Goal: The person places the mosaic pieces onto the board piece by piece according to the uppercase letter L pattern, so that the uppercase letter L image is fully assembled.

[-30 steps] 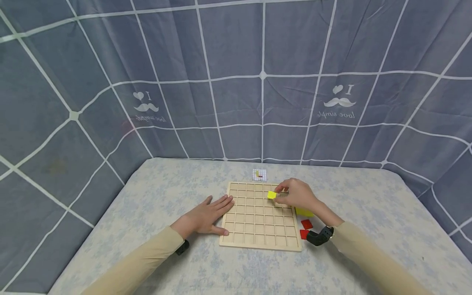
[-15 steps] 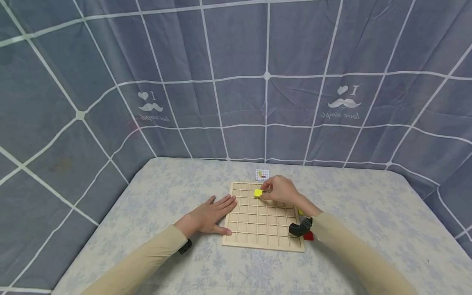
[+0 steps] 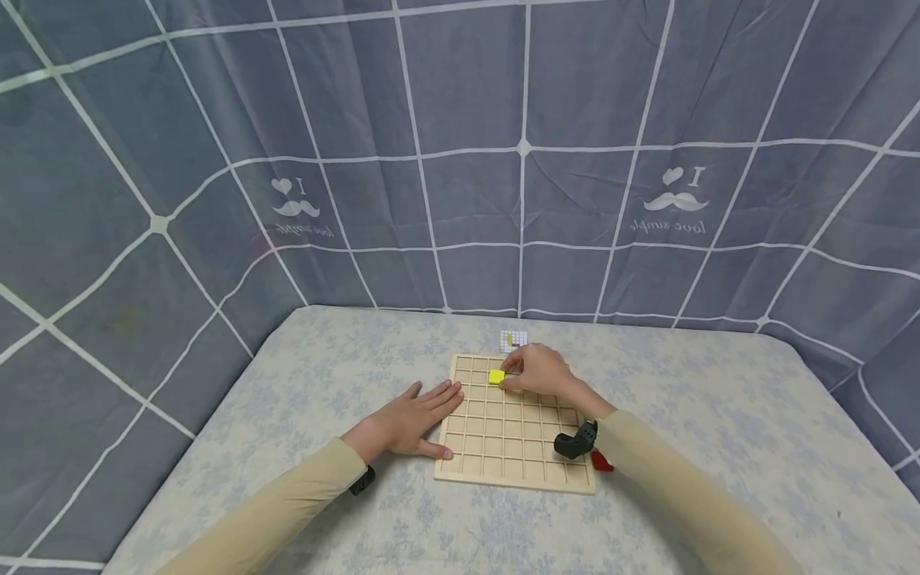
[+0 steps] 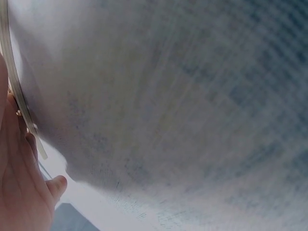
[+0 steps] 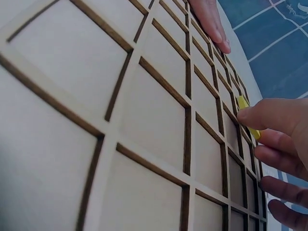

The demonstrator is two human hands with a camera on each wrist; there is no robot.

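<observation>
Fingers (image 5: 269, 115) of the right hand (image 3: 539, 371) pinch a yellow tile (image 3: 496, 376) by its edge, the tile at their tips over a far cell of the wooden grid board (image 3: 503, 447). The left hand (image 3: 406, 419) lies flat, fingers straight, their tips on the board's left edge. A red piece (image 3: 602, 461) lies just behind the right wrist.

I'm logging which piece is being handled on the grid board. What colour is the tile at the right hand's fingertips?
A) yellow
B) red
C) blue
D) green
A: the right hand pinches a yellow tile over the far rows of the wooden grid board.
</observation>
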